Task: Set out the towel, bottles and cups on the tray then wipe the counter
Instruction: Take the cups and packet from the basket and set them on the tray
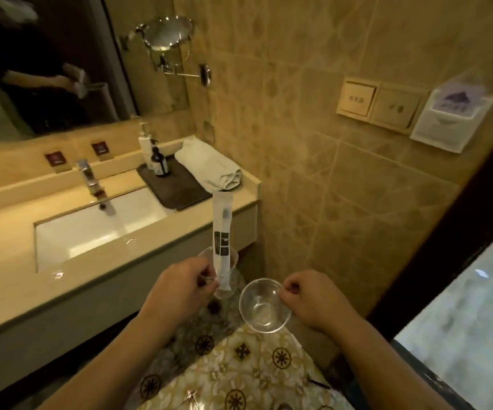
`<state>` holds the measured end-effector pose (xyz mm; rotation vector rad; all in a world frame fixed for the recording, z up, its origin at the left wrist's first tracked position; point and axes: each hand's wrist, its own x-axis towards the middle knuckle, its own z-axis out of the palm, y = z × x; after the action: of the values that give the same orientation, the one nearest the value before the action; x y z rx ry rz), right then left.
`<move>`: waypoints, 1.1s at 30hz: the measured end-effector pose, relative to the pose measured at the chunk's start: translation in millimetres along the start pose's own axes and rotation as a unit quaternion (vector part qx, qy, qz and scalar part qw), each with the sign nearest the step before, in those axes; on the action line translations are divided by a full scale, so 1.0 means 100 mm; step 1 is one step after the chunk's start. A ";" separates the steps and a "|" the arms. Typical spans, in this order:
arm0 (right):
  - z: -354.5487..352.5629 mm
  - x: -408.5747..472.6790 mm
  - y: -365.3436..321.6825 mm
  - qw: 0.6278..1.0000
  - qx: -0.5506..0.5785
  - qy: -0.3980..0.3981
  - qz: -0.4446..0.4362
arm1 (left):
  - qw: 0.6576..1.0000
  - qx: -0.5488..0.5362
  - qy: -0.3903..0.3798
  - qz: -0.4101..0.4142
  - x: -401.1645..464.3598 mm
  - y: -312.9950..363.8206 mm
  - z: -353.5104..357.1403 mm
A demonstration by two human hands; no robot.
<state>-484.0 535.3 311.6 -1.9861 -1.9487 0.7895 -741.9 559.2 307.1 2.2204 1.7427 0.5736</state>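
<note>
A dark tray (180, 190) lies on the counter's right end. On it stand a white pump bottle (145, 149) and a dark bottle (160, 163), with a rolled white towel (209, 165) along its right side. My left hand (180, 288) grips a clear glass cup (224, 273) that has a wrapped toothbrush packet (222, 232) standing in it. My right hand (313, 300) pinches the rim of a second clear glass cup (264, 306). Both cups hang in front of the counter, below its edge.
A white sink (97, 226) with a chrome faucet (91, 182) is set in the beige counter (17, 279). A mirror (47, 63) and a round swing-arm mirror (165, 32) hang behind. Wall switches (378, 103) are on the right. Patterned floor tiles (239, 365) lie below.
</note>
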 end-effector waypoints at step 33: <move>0.29 4.72 -1.74 0.991 0.018 -0.109 -0.081 | 0.971 -0.022 0.119 -0.208 3.52 -2.79 -0.17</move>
<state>-666.1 1005.0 284.4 -1.7563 -2.1659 1.0288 -920.0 968.6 252.2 1.7336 2.2071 0.7882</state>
